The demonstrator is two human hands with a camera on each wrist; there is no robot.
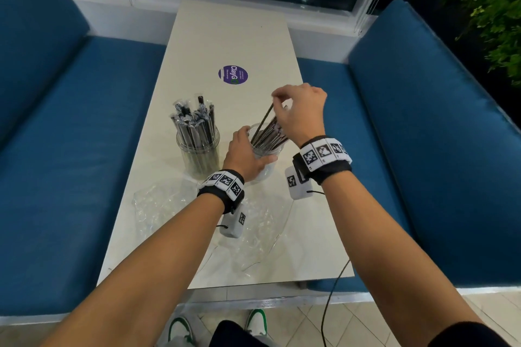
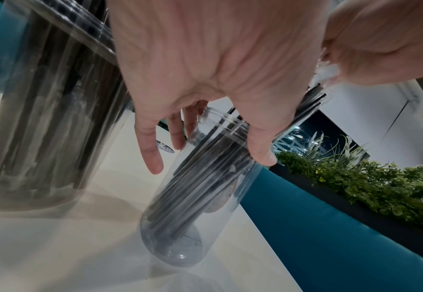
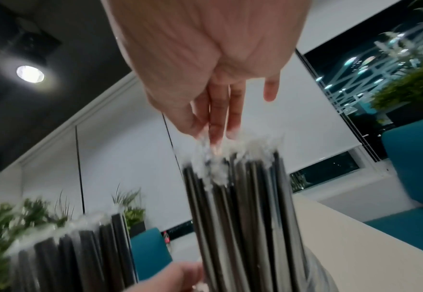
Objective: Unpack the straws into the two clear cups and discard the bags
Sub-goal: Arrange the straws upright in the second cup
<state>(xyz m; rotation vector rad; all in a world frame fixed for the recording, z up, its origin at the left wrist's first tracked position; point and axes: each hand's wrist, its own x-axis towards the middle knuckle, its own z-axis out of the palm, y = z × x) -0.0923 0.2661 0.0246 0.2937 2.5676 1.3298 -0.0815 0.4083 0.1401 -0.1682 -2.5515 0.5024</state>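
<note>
Two clear cups stand on the pale table (image 1: pixel 231 36). The left cup (image 1: pixel 200 155) is packed with upright wrapped black straws (image 1: pixel 194 118). My left hand (image 1: pixel 251 149) grips the right cup (image 1: pixel 266 169) near its rim, thumb on one side and fingers on the other. In the left wrist view this cup (image 2: pixel 193 227) tilts on the table. The black straws in it (image 1: pixel 267 129) lean to the right. My right hand (image 1: pixel 275 98) is above them and pinches their wrapper tips (image 3: pixel 213 138). Two empty clear bags (image 1: pixel 158 203) (image 1: pixel 253 234) lie crumpled near the table's front edge.
A purple round sticker (image 1: pixel 233 74) sits mid-table. Blue cushioned benches (image 1: pixel 56 149) (image 1: pixel 423 149) flank the table on both sides. A black cable (image 1: pixel 332 290) hangs off the front right edge. Green plants (image 1: pixel 485 8) stand at the far right.
</note>
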